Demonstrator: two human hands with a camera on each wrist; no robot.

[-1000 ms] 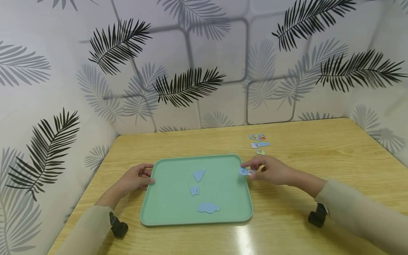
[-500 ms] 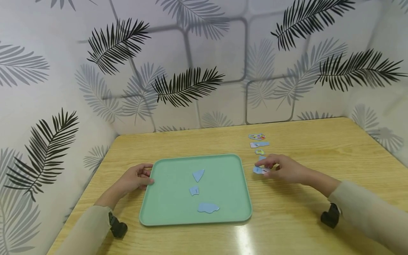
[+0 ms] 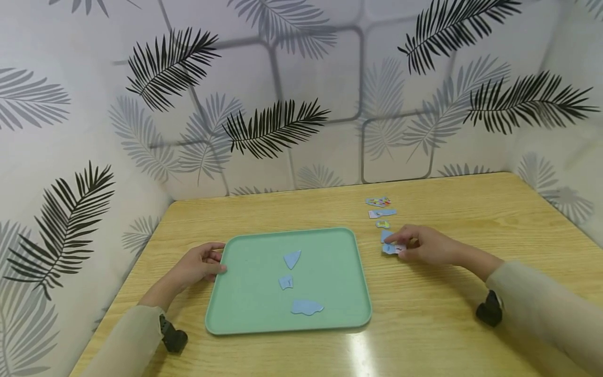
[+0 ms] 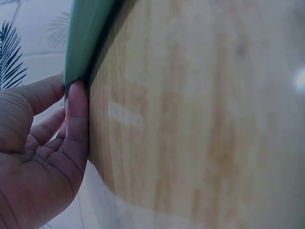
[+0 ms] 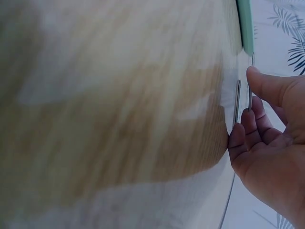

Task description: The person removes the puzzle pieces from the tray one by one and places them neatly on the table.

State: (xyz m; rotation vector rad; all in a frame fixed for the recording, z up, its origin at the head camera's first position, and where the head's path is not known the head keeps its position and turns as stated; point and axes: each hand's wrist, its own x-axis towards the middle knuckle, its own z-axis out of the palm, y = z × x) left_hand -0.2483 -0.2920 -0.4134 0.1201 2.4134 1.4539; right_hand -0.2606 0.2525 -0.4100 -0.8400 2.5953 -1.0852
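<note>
Fingertips of the right grip (image 3: 425, 245) pinched a thin, irregular blue-and-white piece (image 3: 389, 249) beyond the right edge of the rectangular green plastic tray (image 3: 330, 277); careless lowering risked overlapping a flat light-blue piece (image 3: 385, 235). The left grip (image 3: 201, 263) clasped the left edge.

- Left arm (image 3: 162, 290): in from the lower left, angled up and inward; light sleeve (image 3: 124, 343) pushed clear of the wrist.
- Left hand (image 3: 202, 263): gripping, thumb (image 3: 220, 268) opposed to the fingers (image 4: 76, 114); palm side visible in the left wrist view.
- Right arm (image 3: 485, 264): in from the lower right, reaching up and leftward; matching cuff (image 3: 511, 277), wrist bare.
- Right hand (image 3: 428, 245): pinching; back of hand up in the head view; fingers (image 5: 238, 138) bent in toward the palm, right thumb (image 5: 262, 83) extended opposite.
- Spacing: hands well apart; right slightly higher in the head view.
</note>
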